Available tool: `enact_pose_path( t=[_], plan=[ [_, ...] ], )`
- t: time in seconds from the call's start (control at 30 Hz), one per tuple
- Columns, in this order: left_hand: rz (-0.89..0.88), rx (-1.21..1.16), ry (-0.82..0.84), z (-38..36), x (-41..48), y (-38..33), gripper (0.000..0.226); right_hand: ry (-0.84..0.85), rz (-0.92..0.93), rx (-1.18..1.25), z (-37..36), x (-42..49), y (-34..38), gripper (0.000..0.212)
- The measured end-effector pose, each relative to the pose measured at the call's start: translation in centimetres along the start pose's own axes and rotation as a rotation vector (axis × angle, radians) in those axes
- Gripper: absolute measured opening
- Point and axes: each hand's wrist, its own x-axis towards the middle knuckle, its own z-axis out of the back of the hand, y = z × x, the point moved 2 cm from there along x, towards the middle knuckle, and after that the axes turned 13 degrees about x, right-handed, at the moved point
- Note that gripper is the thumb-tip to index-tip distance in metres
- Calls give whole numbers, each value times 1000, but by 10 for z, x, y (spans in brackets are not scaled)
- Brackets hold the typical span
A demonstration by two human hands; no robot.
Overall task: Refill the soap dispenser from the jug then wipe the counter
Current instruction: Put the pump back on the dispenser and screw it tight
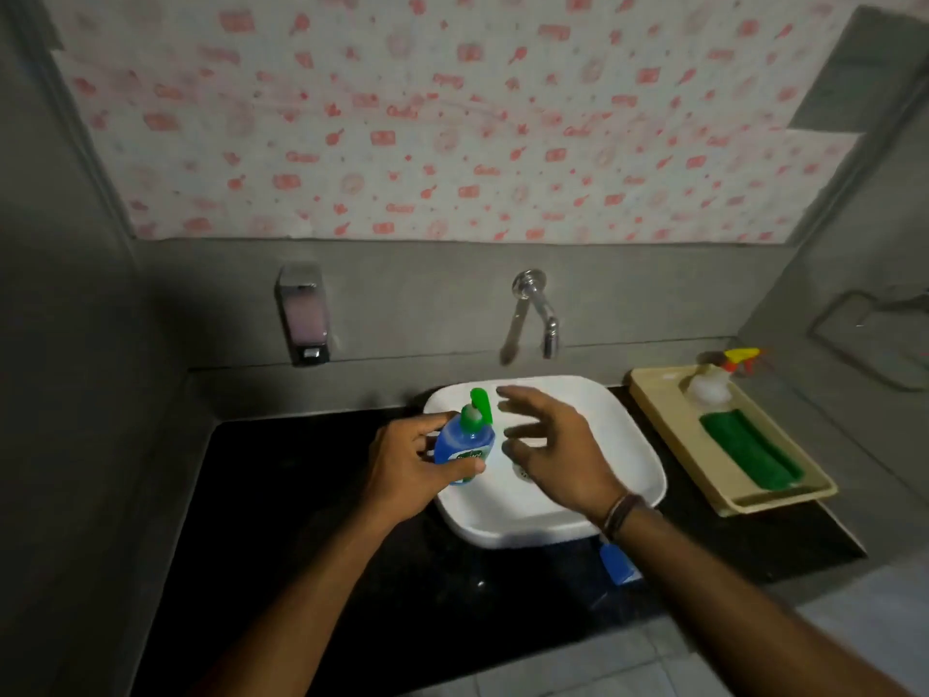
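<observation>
My left hand [409, 462] grips a blue soap dispenser bottle [463, 440] with a green pump top [481, 405], held upright over the left rim of the white basin [623, 445]. Just right of the bottle, my right hand [550, 445] hovers above the basin with its fingers spread and nothing in it, the fingertips close to the pump. A blue object [619, 563] lies on the black counter [301, 495] in front of the basin, partly hidden by my right forearm. No jug is clearly in view.
A wall-mounted soap dispenser [303, 314] hangs at the back left. A chrome tap [535, 314] juts out over the basin. On the right, a beige tray [784, 500] carries a green cloth [749, 452] and a spray bottle [716, 379].
</observation>
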Motion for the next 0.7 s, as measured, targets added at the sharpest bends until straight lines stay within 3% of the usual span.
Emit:
enact_pose_path(
  t=[0.1, 0.3, 0.53, 0.7],
  plan=[
    [138, 42, -6, 7, -18, 53, 55, -114, -133, 130, -40, -28, -49, 57],
    [374, 2, -30, -2, -37, 144, 55, -142, -332, 250, -101, -81, -116, 48],
    [390, -82, 15, -32, -25, 197, 59, -112, -514, 264, -125, -96, -155, 40],
    [488, -87, 16, -42, -21, 216, 58, -108, -529, 262, -154, -62, -165, 40]
  ],
)
